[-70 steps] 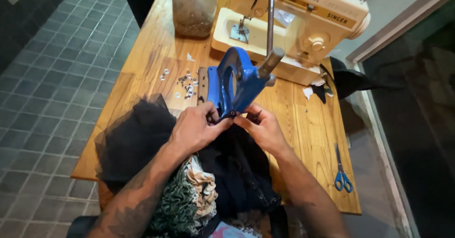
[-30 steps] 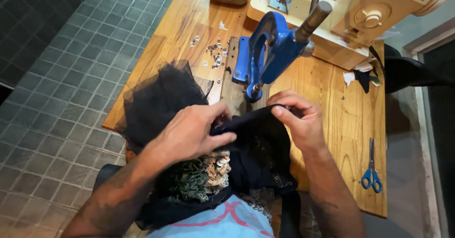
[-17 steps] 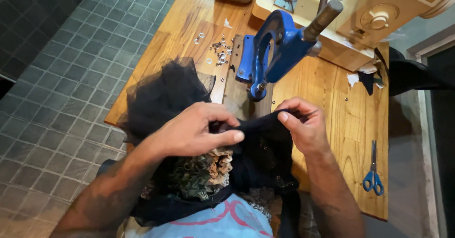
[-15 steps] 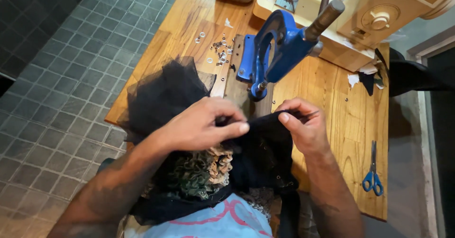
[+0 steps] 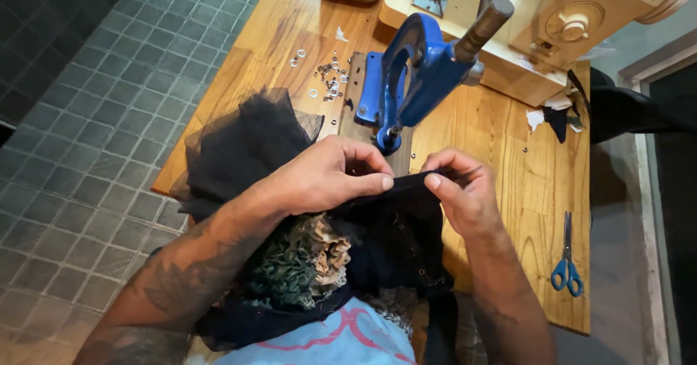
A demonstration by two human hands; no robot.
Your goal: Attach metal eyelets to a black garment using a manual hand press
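Black fabric lies bunched at the near edge of the wooden table, draped off the edge toward the person's lap, its top hem pulled up flat just in front of the base of the blue hand press. Left hand grips the hem from the left, thumb and forefinger pinched on the cloth, knuckles up. Right hand grips the same hem from the right, fingers curled over the edge, thumb pressing on top. Thumb tips of the two hands lie close together, almost touching, the fold of cloth between them. Small metal eyelets can be seen along the fabric lower down. Black tulle is heaped to the left of the left hand, hanging partly over the table's left corner. Green-and-beige ruffled trim sits below the left wrist, against the dark cloth. Press stands upright on a dark plate, lever handle angled up to the right; its die is just beyond the left hand's fingertips, not touching the fabric as far as can be told. Loose metal eyelets are scattered on the table left of the press. Cream sewing machine stands behind the press. Blue-handled scissors lie near the right table edge, well apart from both hands.
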